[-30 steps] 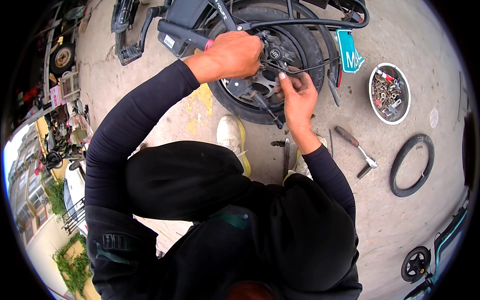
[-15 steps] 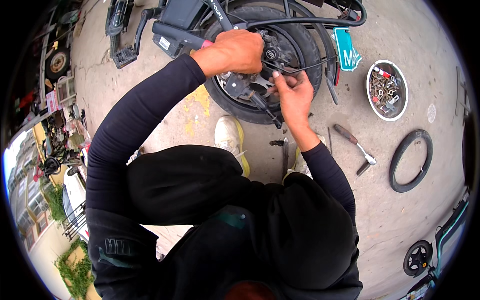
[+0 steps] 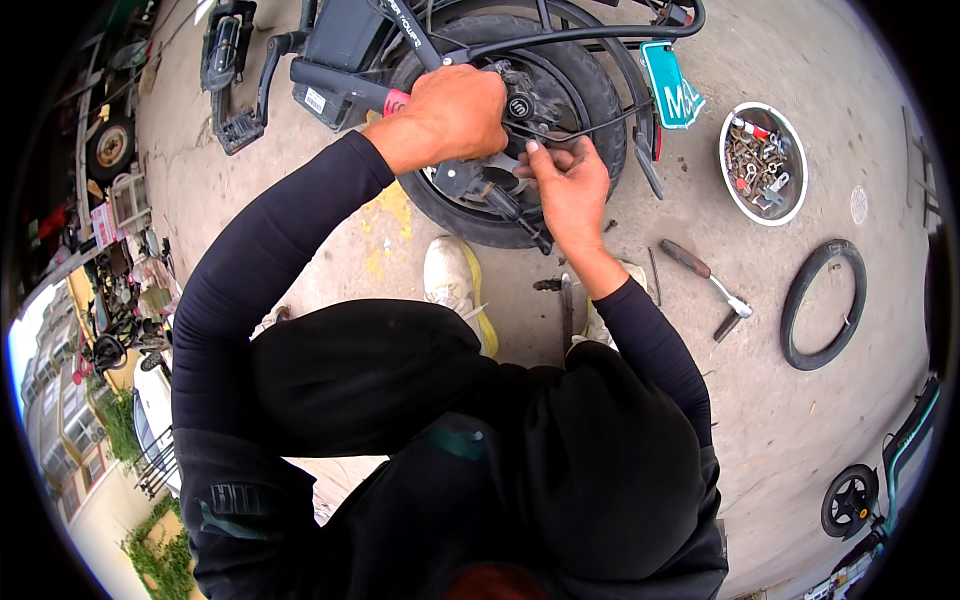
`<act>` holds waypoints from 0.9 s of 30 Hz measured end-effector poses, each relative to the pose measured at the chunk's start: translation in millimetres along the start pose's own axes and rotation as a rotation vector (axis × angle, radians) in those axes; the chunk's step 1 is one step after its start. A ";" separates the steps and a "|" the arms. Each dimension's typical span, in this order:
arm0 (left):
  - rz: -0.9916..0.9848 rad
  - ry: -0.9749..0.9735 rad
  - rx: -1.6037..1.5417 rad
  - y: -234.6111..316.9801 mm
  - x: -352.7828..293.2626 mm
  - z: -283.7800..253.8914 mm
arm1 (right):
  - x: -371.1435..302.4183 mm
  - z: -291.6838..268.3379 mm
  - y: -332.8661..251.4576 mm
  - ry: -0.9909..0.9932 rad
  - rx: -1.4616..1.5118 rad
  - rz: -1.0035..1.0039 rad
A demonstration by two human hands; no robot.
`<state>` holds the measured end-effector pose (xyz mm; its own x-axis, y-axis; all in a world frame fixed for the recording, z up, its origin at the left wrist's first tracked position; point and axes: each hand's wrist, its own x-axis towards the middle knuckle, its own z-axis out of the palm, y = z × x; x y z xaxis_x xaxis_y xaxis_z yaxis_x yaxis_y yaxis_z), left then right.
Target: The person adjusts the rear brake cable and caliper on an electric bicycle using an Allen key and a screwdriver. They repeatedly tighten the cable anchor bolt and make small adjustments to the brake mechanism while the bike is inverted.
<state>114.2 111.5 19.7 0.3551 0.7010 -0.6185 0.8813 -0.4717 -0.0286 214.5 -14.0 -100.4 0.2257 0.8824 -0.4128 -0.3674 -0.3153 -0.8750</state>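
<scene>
- One wheel [image 3: 605,105], far centre, under both hands.
- Left hand [image 3: 458,112] curled beside black cap [image 3: 519,105], perhaps bracing; can't tell grip.
- Right hand [image 3: 570,182]: thumb by cable [image 3: 598,128], perhaps for finer work; can't tell pinch.
- Parts bowl [image 3: 795,190] right, seemingly for reach.

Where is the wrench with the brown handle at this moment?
In the head view, the wrench lies on the ground, lower right of the person's right hand, below the bowl and left of the black rubber ring.

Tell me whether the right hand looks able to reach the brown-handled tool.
Probably yes, once the right hand leaves the wheel: the brown-handled tool lies uncovered on the ground nearby.
</scene>
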 end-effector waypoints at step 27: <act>0.192 0.085 0.291 18.5 -4.0 4.9 | -1.7 -2.2 -9.8 -0.019 -0.116 0.004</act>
<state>127.5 97.4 17.8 0.5409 0.6214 -0.5668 0.6750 -0.7228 -0.1482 219.7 -13.2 -91.7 0.2067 0.8873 -0.4122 -0.2609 -0.3561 -0.8973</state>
